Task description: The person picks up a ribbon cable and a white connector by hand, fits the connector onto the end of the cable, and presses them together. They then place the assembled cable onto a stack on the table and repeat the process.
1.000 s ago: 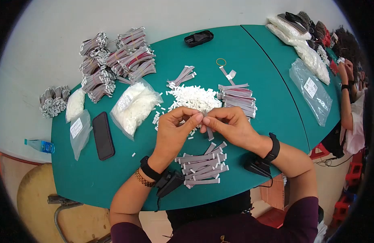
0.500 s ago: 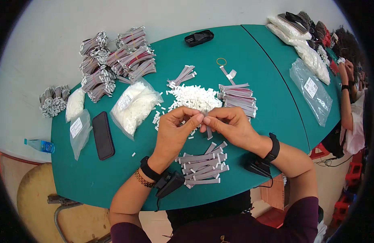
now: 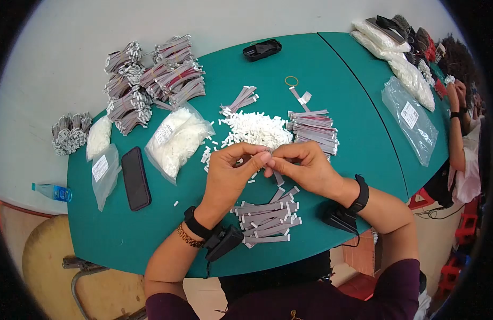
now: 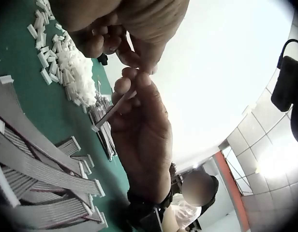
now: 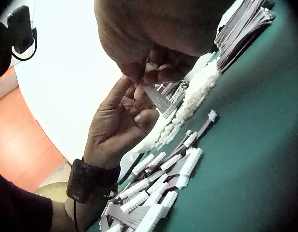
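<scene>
One cable (image 5: 161, 102) in fingertip grip of left hand (image 3: 229, 169) and right hand (image 3: 311, 169) (edge-on only from left wrist)

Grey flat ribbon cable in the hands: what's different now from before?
The lower end of the grey flat ribbon cable has tipped slightly right. Nothing was let go: left hand and right hand still pinch it. The heap of small white plastic pieces stayed put.

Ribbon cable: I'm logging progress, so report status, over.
Left hand, right hand: fingertips together, pinching. Grey ribbon cable: gripped at one end, other end free. White connectors: heaped beyond hands, apparently not blocking.
</scene>
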A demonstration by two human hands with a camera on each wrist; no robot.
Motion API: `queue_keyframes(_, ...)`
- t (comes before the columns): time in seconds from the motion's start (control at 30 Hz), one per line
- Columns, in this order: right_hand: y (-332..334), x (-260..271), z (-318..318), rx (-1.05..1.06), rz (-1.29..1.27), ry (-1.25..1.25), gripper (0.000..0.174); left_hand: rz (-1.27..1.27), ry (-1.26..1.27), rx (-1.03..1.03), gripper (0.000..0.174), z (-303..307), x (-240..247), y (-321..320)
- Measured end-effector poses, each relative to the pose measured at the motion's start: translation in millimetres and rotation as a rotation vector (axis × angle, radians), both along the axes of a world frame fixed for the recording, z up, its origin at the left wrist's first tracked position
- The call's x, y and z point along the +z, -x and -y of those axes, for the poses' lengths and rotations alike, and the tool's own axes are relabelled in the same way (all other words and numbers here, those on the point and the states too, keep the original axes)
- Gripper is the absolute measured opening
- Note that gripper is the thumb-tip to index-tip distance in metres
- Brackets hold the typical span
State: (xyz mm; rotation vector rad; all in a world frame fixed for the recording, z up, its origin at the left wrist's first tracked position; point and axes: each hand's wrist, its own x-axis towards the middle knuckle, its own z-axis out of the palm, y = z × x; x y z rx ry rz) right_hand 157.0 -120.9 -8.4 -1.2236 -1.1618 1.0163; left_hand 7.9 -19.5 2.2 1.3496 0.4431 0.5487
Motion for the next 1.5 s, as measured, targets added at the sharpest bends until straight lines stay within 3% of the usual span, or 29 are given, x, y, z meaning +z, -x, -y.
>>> queue_keyframes(0.63,4.2,2.1,1.3,-0.034,-0.001,0.002,0.019,-0.035,-0.069,0.0,0.014,-0.6,-2.1,1.0)
queue_keyframes(0.93,4.1,3.8,1.3,-0.03,0.037,-0.006,0.017,-0.029,0.15,0.049,0.015,3.9,1.6,-0.8)
queue_keyframes(1.2,1.8,3.0,1.8,0.017,-0.067,0.023,0.019,-0.009,0.081,-0.041,0.017,-0.8,-0.1,1.9)
queue_keyframes(1.5,0.5,2.9,1.5,0.023,0.031,-0.03,0.019,0.019,0.041,-0.03,0.017,1.0,2.6,1.6)
